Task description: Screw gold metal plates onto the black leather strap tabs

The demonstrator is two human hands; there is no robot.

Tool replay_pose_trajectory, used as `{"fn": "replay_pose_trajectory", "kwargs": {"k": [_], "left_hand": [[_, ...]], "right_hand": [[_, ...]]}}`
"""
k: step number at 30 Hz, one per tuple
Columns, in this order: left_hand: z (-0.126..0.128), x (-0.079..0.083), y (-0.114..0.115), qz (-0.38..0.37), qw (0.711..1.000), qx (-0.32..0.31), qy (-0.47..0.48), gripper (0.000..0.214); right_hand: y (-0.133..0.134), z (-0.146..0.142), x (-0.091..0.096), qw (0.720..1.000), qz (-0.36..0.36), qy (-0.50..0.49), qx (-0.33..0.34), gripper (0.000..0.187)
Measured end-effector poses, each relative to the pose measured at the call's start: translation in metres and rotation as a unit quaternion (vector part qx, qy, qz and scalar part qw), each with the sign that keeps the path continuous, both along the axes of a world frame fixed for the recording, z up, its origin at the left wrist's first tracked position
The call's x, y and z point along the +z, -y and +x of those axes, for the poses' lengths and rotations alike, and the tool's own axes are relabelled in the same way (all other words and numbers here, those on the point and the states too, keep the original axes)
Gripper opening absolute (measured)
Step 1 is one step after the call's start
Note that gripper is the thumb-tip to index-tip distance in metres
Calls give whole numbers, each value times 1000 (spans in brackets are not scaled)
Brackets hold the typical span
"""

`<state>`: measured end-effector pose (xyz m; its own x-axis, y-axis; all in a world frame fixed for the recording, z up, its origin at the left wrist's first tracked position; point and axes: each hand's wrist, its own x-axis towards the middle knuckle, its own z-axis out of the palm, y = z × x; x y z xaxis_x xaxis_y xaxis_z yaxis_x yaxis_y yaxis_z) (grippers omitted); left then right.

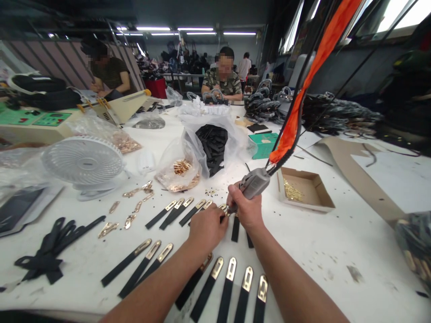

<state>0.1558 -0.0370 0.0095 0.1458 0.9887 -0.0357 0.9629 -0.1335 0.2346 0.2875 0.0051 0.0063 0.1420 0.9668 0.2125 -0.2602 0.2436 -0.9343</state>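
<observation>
My right hand is wrapped round a grey electric screwdriver, which hangs from cables and an orange cloth strip. Its tip points down to the left, at a gold metal plate beside my left fingers. My left hand is closed on a black strap with that plate; its fingertips partly cover the strap. Around both hands lie black straps with gold slotted end plates, one row behind and another row nearer me. Loose gold plates lie to the left.
A cardboard box holds small gold screws. Behind my hands stand a bag of black straps and a bag of gold plates. A white fan and a black strap pile are leftward. A person sits opposite.
</observation>
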Motion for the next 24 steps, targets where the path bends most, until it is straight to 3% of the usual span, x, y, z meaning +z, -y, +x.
{"fn": "replay_pose_trajectory", "kwargs": {"k": [8, 14, 24], "left_hand": [[-2, -5, -1, 14, 999, -5, 29, 26], [0, -1, 0, 0, 1000, -1, 29, 26], [1, -5, 2, 7, 1000, 4, 17, 27]], "right_hand": [[-1, -6, 6, 995, 13, 89, 36, 31], [-6, -10, 12, 989, 5, 135, 66, 35], [-7, -8, 13, 989, 1, 131, 72, 38]]}}
